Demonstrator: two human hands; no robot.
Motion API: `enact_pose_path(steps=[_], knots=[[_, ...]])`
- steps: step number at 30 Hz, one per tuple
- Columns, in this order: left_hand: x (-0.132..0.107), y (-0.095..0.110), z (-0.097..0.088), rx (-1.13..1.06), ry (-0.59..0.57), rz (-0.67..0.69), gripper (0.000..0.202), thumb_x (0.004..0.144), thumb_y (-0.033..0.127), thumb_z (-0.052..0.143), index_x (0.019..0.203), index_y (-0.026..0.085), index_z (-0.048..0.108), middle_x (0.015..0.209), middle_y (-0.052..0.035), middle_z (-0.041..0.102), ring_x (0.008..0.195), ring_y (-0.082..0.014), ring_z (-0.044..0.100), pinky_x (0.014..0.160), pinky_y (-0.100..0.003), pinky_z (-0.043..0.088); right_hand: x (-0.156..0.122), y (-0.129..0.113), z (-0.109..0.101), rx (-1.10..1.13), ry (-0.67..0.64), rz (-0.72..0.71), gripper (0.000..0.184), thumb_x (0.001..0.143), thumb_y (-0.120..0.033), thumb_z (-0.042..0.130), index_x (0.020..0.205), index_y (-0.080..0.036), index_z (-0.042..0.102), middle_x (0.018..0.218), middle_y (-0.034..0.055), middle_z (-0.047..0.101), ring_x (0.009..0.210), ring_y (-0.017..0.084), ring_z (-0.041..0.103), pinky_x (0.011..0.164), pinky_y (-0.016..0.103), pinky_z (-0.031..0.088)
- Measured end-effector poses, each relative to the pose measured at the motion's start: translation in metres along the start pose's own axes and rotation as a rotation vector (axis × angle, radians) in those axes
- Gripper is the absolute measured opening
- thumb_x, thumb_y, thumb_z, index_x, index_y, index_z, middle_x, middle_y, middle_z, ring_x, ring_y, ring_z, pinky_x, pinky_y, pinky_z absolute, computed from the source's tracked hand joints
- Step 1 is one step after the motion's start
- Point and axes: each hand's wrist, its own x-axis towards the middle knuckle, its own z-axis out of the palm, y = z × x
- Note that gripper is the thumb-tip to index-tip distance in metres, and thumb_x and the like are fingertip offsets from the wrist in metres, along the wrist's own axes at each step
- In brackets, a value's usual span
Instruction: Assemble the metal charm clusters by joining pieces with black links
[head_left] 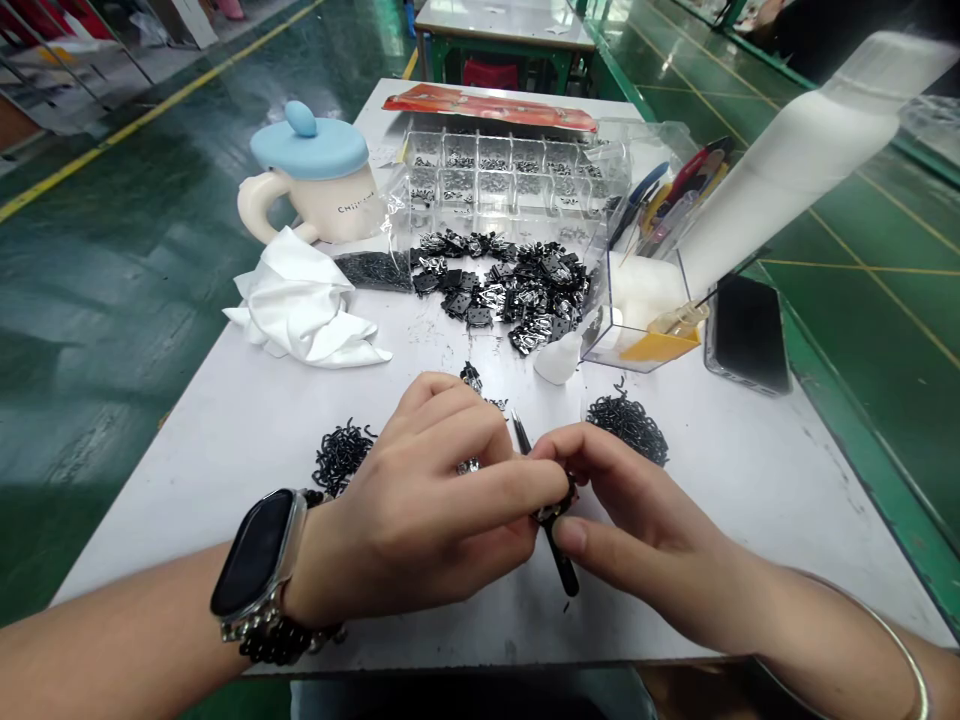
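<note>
A small black metal part is sitting between the two hands, with black tweezers running under it, their fine tips pointing away from the person. The left hand is curling closed over the part from one side, and the right hand is closing on it from the other, its thumb lying near the tweezers. Which fingers are bearing the tweezers is hidden. A small silvery piece is showing just beside the left hand's fingers.

All of this is happening on a white table, nearer the person than the heap of black hinge plates, which is serving here as the landmark. Tangles of small black hooks are lying toward the person from the heap, one to its left and one to its right. A clear compartment box is standing beyond the heap, a blue-lidded mug and a white cloth are resting to its left, and a clear holder with pliers and a phone are lying to its right.
</note>
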Motion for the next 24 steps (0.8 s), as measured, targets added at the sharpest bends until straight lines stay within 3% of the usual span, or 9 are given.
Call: enact_pose_path(steps=[9, 12, 19, 21, 24], knots=[[0.0, 0.001, -0.003, -0.023, 0.012, -0.024, 0.016, 0.073, 0.005, 0.059, 0.08, 0.019, 0.06, 0.062, 0.0011, 0.052, 0.06, -0.0132, 0.047, 0.06, -0.033, 0.041, 0.002, 0.002, -0.006, 0.0, -0.001, -0.021, 0.019, 0.088, -0.036, 0.054, 0.105, -0.028, 0.052, 0.093, 0.0009, 0.05, 0.088, 0.015, 0.046, 0.077, 0.027, 0.041], [0.0, -0.001, -0.001, -0.001, 0.014, 0.009, 0.018, 0.072, 0.003, 0.059, 0.082, 0.019, 0.061, 0.062, 0.001, 0.052, 0.058, -0.0132, 0.048, 0.06, -0.034, 0.041, 0.002, 0.004, -0.011, -0.073, 0.074, -0.109, 0.018, 0.089, -0.031, 0.054, 0.107, -0.029, 0.051, 0.091, -0.0001, 0.048, 0.086, 0.014, 0.046, 0.077, 0.026, 0.04], [-0.003, -0.007, 0.003, 0.114, -0.027, 0.081, 0.016, 0.073, 0.006, 0.059, 0.085, 0.017, 0.06, 0.063, 0.0002, 0.055, 0.06, -0.014, 0.048, 0.066, -0.036, 0.043, 0.004, 0.001, -0.03, -0.498, 0.27, -0.393, 0.01, 0.088, -0.018, 0.052, 0.097, -0.023, 0.053, 0.091, 0.003, 0.049, 0.088, 0.017, 0.048, 0.078, 0.032, 0.038], [-0.005, -0.006, 0.002, 0.147, -0.033, 0.1, 0.015, 0.074, 0.008, 0.058, 0.085, 0.018, 0.059, 0.062, 0.0007, 0.055, 0.06, -0.0135, 0.048, 0.068, -0.036, 0.044, 0.006, 0.002, -0.037, -0.702, 0.257, -0.45, 0.011, 0.086, -0.016, 0.053, 0.096, -0.021, 0.054, 0.09, 0.004, 0.051, 0.085, 0.018, 0.048, 0.076, 0.035, 0.037], [-0.005, -0.006, -0.001, 0.192, -0.039, 0.136, 0.014, 0.076, 0.009, 0.057, 0.087, 0.018, 0.058, 0.061, 0.0017, 0.056, 0.059, -0.0132, 0.05, 0.069, -0.036, 0.044, 0.009, 0.008, -0.042, -1.048, 0.14, -0.522, 0.015, 0.085, -0.013, 0.052, 0.098, -0.02, 0.055, 0.087, 0.0047, 0.055, 0.08, 0.019, 0.047, 0.072, 0.037, 0.034]])
